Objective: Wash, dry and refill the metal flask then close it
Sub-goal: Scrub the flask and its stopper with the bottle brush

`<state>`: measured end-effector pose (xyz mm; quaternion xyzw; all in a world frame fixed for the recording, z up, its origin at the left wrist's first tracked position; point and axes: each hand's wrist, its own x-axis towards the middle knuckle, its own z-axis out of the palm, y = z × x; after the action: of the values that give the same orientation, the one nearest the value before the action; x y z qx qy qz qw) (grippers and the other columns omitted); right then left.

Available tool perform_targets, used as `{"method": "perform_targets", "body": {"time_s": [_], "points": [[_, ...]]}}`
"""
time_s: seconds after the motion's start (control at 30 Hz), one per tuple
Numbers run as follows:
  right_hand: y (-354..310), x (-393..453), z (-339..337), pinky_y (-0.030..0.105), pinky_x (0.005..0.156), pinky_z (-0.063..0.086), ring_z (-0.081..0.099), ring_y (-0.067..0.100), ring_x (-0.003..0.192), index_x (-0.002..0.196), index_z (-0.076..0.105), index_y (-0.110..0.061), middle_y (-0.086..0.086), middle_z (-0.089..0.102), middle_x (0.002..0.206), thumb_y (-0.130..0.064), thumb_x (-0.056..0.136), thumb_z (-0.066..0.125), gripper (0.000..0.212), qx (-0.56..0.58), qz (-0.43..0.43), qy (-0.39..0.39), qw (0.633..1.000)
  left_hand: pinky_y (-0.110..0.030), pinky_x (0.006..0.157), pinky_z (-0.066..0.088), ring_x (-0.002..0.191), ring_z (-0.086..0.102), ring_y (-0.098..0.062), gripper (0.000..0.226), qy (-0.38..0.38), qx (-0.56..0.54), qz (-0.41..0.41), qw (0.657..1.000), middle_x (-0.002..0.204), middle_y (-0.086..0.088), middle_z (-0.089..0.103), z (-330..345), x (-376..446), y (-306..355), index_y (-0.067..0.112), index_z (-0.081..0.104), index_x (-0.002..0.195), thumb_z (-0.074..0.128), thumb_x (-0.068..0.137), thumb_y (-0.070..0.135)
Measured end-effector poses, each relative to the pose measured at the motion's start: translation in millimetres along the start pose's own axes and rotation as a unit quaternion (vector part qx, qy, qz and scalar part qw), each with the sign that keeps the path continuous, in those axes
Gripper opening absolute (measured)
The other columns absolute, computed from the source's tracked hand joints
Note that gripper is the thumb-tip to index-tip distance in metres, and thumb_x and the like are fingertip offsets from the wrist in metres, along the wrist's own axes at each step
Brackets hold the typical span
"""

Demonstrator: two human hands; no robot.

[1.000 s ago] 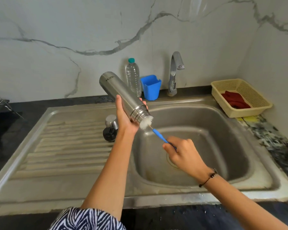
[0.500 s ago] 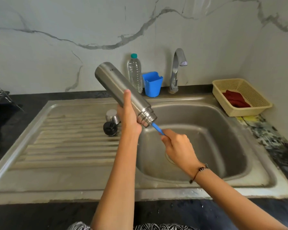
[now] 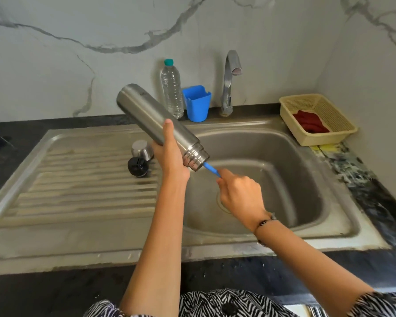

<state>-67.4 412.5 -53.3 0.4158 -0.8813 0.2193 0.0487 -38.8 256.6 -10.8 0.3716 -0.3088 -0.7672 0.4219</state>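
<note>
My left hand (image 3: 170,157) grips the metal flask (image 3: 151,117) around its lower body, holding it tilted with the open mouth pointing down-right over the sink basin (image 3: 284,165). My right hand (image 3: 240,194) holds the blue handle of a bottle brush (image 3: 212,169); its bristle head is hidden inside the flask mouth. The flask's steel cup lid (image 3: 141,149) and black stopper (image 3: 136,167) lie on the ribbed drainboard (image 3: 82,186), just left of my left hand.
A clear water bottle (image 3: 172,90) with a teal cap and a blue plastic holder (image 3: 196,104) stand behind the sink by the tap (image 3: 230,81). A cream basket (image 3: 318,121) with a red cloth sits at the right, near the wall corner.
The brush head, white and outside the flask mouth a second ago, has been pushed into the flask. My right hand moved up toward the mouth; the flask rose slightly.
</note>
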Motion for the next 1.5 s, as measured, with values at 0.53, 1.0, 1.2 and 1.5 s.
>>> {"method": "perform_targets", "body": {"time_s": [0.53,1.0,1.2,1.5], "points": [[17.5,-9.2,10.5,0.018,0.039,0.019,0.048,0.031,0.036,0.08,0.064,-0.013,0.002,0.051,0.045,-0.016,0.081,0.057,0.008,-0.038,0.011,0.052,0.998,-0.033,0.07,0.058,0.088,0.068,-0.018,0.048,0.052,-0.016,-0.03,0.998,0.105,-0.005,0.065,-10.1,-5.8,-21.2,0.017,0.048,0.123,0.068,0.085,0.037],[19.8,11.7,-17.2,0.017,0.035,0.014,0.019,0.014,0.029,0.089,0.067,0.001,0.004,0.032,0.036,-0.006,0.095,0.041,0.027,0.48,0.19,-0.274,0.811,-0.045,0.086,0.056,0.108,0.064,-0.028,0.078,-0.007,-0.069,-0.057,0.996,0.128,-0.012,0.06,-4.0,11.6,-20.5,0.014,0.05,0.132,0.076,0.069,0.052],[8.9,22.5,-8.4,0.012,0.033,0.017,0.019,0.011,0.027,0.081,0.063,0.002,0.003,0.031,0.032,-0.005,0.094,0.042,0.026,0.451,0.199,-0.224,0.841,-0.035,0.072,0.058,0.097,0.067,-0.021,0.049,-0.025,-0.026,-0.072,0.997,0.114,-0.008,0.067,3.2,9.8,-22.1,0.017,0.052,0.127,0.059,0.089,0.047],[17.9,19.9,-13.9,0.01,0.036,0.015,0.015,0.01,0.026,0.077,0.057,0.002,0.004,0.026,0.038,-0.007,0.096,0.037,0.028,0.58,0.218,-0.313,0.72,-0.04,0.088,0.051,0.104,0.065,-0.029,0.065,-0.226,-0.15,-0.122,0.955,0.115,-0.015,0.065,-15.6,11.9,-34.3,0.011,0.05,0.129,0.047,0.083,0.056]]}}
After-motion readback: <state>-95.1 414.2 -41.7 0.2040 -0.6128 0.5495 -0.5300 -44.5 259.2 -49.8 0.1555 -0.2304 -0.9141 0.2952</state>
